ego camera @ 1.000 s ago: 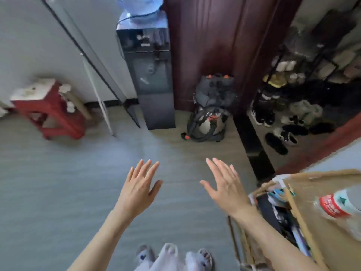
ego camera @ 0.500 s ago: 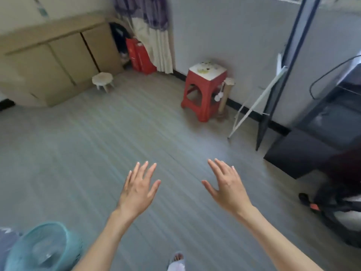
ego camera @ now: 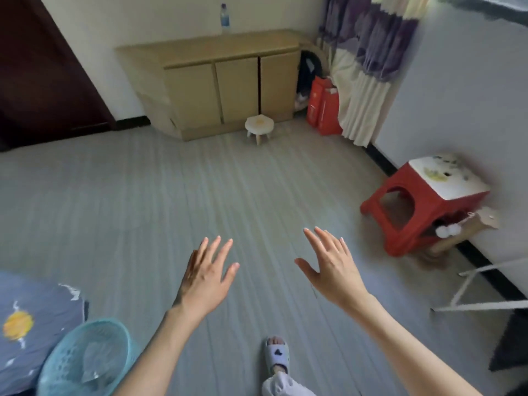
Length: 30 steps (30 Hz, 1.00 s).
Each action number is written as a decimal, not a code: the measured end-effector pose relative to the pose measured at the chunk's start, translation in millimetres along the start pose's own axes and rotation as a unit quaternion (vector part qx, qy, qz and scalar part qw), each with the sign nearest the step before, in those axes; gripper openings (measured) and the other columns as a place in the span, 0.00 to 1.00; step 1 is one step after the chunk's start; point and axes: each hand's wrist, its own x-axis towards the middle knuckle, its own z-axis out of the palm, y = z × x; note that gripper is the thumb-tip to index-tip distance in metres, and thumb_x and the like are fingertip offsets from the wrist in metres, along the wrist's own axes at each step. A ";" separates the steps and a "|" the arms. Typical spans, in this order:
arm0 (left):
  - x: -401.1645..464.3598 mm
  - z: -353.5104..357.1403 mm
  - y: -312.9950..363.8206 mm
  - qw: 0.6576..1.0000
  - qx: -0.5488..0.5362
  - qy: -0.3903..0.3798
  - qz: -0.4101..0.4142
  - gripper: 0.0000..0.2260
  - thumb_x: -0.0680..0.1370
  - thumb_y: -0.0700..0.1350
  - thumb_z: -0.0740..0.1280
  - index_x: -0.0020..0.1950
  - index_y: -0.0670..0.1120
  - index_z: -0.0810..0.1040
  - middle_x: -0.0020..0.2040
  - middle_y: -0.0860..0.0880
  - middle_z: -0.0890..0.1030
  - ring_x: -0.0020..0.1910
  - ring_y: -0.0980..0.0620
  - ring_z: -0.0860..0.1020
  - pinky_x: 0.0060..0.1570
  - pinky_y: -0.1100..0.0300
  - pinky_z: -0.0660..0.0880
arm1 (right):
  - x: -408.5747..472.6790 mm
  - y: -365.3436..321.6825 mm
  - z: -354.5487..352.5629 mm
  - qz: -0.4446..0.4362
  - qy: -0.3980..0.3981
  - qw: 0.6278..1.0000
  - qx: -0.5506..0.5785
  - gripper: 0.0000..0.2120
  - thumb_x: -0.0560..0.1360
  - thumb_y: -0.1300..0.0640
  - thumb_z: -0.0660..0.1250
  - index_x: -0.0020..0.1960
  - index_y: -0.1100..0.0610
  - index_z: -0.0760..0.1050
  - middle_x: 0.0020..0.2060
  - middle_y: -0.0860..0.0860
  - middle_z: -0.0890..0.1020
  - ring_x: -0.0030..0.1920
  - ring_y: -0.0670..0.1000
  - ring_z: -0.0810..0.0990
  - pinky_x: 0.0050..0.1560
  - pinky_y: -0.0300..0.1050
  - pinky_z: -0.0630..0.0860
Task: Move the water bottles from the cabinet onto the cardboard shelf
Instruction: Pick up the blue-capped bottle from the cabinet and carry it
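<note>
A clear water bottle (ego camera: 225, 18) with a blue label stands upright on top of the light wooden cabinet (ego camera: 228, 81) against the far wall. The cabinet's three doors are closed. My left hand (ego camera: 207, 277) and my right hand (ego camera: 331, 270) are held out over the floor with fingers spread, holding nothing, far from the cabinet. The cardboard shelf is out of view.
A small white stool (ego camera: 259, 127) stands in front of the cabinet. A red stool (ego camera: 423, 207) is at the right wall, red bags (ego camera: 324, 107) beside a curtain. A teal basket (ego camera: 85, 358) and a bed corner (ego camera: 31, 324) lie at lower left. Grey floor stretches ahead.
The view has swung left: the water dispenser and cardboard shelf have left the frame, and the cabinet with the bottle now lies straight ahead. Both hands stay spread and empty.
</note>
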 end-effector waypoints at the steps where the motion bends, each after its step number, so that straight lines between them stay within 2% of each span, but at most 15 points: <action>1: 24.5 -7.3 -2.0 1.000 -0.004 0.010 -0.007 0.33 0.71 0.62 0.43 0.71 0.47 0.61 0.72 0.43 0.63 0.73 0.42 0.56 0.70 0.47 0.56 | 30.5 1.3 -4.2 -0.012 0.003 1.000 -0.001 0.32 0.72 0.37 0.52 0.69 0.55 0.64 0.66 0.58 0.72 0.67 0.59 0.68 0.68 0.58 0.60; 4: 95.9 -31.8 -12.7 0.999 -0.001 0.043 -0.023 0.32 0.72 0.61 0.44 0.71 0.47 0.61 0.72 0.43 0.63 0.73 0.43 0.56 0.70 0.48 0.57 | 122.1 -0.2 -16.2 -0.044 0.011 0.999 0.002 0.31 0.72 0.38 0.54 0.69 0.56 0.64 0.66 0.58 0.71 0.68 0.58 0.68 0.69 0.58 0.59; 7: 158.2 -48.3 -33.8 0.997 0.006 0.065 -0.049 0.30 0.73 0.60 0.47 0.70 0.46 0.64 0.71 0.42 0.66 0.72 0.41 0.59 0.68 0.46 0.59 | 204.3 -8.6 -17.2 -0.073 0.008 0.997 0.012 0.32 0.72 0.37 0.51 0.69 0.56 0.64 0.66 0.57 0.71 0.68 0.58 0.68 0.68 0.58 0.59; 13: 275.2 -47.9 -86.1 0.993 0.004 0.058 -0.102 0.30 0.73 0.60 0.47 0.69 0.46 0.64 0.70 0.42 0.66 0.71 0.40 0.60 0.67 0.46 0.61 | 348.6 -16.4 10.6 -0.109 -0.023 0.994 0.011 0.32 0.72 0.37 0.50 0.69 0.56 0.64 0.65 0.58 0.72 0.67 0.59 0.69 0.67 0.59 0.61; 17: 385.1 -56.1 -129.7 0.993 0.009 0.064 -0.096 0.30 0.73 0.60 0.47 0.69 0.46 0.65 0.70 0.41 0.67 0.71 0.40 0.61 0.67 0.43 0.62 | 470.3 -21.2 21.5 -0.120 -0.004 0.993 -0.003 0.33 0.72 0.37 0.50 0.70 0.55 0.63 0.66 0.58 0.71 0.68 0.59 0.67 0.68 0.59 0.59; 20: 471.5 -79.1 -156.1 0.993 0.008 0.077 -0.088 0.30 0.73 0.61 0.45 0.71 0.48 0.61 0.72 0.43 0.63 0.73 0.42 0.57 0.69 0.45 0.59 | 561.0 -33.1 18.5 -0.123 -0.002 0.992 -0.006 0.30 0.75 0.41 0.57 0.71 0.55 0.60 0.69 0.57 0.68 0.70 0.58 0.63 0.70 0.58 0.56; 25: 601.2 -108.8 -185.1 0.995 0.013 0.080 -0.059 0.29 0.74 0.60 0.45 0.71 0.48 0.60 0.72 0.44 0.63 0.73 0.43 0.56 0.69 0.46 0.59 | 683.0 -39.2 14.8 -0.119 0.009 0.993 -0.016 0.32 0.73 0.38 0.49 0.70 0.56 0.62 0.67 0.57 0.70 0.69 0.58 0.66 0.69 0.57 0.58; 30: 708.6 -101.4 -207.0 0.998 0.004 0.043 -0.055 0.31 0.73 0.62 0.42 0.72 0.50 0.57 0.74 0.46 0.59 0.74 0.46 0.53 0.71 0.49 0.55 | 787.4 -19.8 28.9 -0.085 -0.015 0.996 -0.021 0.31 0.72 0.38 0.50 0.69 0.56 0.64 0.65 0.57 0.72 0.67 0.59 0.69 0.67 0.59 0.62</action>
